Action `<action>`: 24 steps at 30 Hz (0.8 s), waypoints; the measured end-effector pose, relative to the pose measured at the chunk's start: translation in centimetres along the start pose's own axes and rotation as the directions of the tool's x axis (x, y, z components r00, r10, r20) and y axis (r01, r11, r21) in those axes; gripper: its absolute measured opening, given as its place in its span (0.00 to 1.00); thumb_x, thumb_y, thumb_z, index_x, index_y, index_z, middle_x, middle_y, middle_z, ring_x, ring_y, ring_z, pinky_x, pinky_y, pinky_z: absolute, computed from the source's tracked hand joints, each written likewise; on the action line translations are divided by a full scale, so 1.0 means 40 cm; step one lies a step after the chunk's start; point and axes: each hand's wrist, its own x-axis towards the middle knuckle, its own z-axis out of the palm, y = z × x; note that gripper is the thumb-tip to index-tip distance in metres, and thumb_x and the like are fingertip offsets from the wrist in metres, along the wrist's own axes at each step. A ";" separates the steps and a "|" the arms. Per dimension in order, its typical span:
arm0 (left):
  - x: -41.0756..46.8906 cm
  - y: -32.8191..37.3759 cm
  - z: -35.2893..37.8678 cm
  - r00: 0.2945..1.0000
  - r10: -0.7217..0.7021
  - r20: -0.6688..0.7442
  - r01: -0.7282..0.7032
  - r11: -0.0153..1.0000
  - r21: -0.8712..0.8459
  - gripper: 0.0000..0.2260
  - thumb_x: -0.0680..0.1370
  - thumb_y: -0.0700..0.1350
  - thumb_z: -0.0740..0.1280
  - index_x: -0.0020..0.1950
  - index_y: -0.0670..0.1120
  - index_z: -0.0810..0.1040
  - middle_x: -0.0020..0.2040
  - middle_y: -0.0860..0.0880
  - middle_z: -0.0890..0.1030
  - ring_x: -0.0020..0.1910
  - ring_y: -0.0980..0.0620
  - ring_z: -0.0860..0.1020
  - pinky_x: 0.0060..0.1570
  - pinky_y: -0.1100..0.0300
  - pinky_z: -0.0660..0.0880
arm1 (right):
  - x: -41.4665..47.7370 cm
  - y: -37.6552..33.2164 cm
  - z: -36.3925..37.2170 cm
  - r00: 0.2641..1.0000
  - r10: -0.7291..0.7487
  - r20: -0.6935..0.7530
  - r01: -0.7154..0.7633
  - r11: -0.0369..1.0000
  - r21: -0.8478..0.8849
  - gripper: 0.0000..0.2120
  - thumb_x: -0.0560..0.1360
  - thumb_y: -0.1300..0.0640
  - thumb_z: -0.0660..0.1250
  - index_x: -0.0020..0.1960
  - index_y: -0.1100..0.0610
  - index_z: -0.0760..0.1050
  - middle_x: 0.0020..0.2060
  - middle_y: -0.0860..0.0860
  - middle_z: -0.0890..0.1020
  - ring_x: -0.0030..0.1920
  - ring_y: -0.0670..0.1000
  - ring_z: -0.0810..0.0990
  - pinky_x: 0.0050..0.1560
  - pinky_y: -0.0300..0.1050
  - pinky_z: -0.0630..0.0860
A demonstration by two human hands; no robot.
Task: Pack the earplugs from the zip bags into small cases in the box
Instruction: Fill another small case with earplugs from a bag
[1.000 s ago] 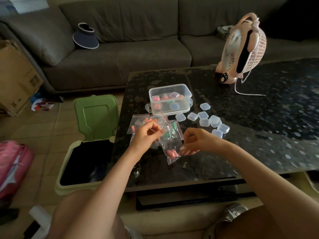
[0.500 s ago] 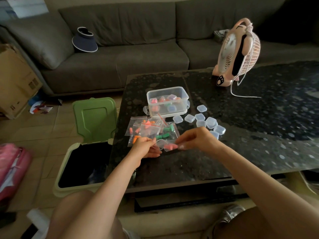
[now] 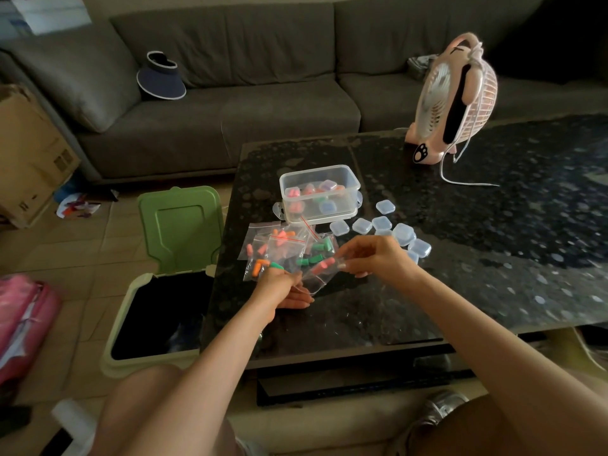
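A small clear zip bag (image 3: 315, 278) is held just above the dark speckled table (image 3: 493, 258) near the centre of the frame, and it is gripped from both sides. Its lower-left edge is pinched by the left hand (image 3: 279, 287), whose fingers are curled in toward the thumb. Its right edge is pinched between the thumb and fingertips of the right hand (image 3: 375, 256), with the other fingers loosely bent. Pink earplugs (image 3: 324, 265) are seen inside the held bag, close to the right hand's fingertips (whether the bag's seal is parted cannot be told).

Just above the left hand in the frame, a pile of further zip bags (image 3: 279, 245) is laid flat on the table, and orange, pink and green plugs are seen in them. Above that pile a clear plastic box (image 3: 355, 192) is set, and several cases with coloured contents are seen through its walls. To the right of the box a cluster of clear small cases (image 3: 362, 225) is spread on the table, its nearer part hidden by the right hand.

At the upper right a pink fan (image 3: 454, 100) is stood on the table's far edge, with a white cord (image 3: 467, 183) trailed beside it. At the lower left a bin (image 3: 120, 324) is placed against the table, its green lid (image 3: 179, 225) raised. A grey sofa (image 3: 263, 103) is spread across the top of the frame, and a dark visor (image 3: 161, 79) is laid on it.
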 end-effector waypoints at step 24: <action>0.003 0.003 0.006 1.000 -0.004 -0.013 0.005 0.998 0.063 0.10 0.80 0.44 0.63 0.45 0.38 0.75 0.33 0.42 0.80 0.23 0.55 0.79 0.24 0.65 0.76 | 0.017 -0.007 0.030 0.982 -0.176 -0.067 0.167 0.979 -0.120 0.08 0.71 0.50 0.72 0.48 0.52 0.82 0.44 0.47 0.84 0.46 0.47 0.82 0.45 0.36 0.78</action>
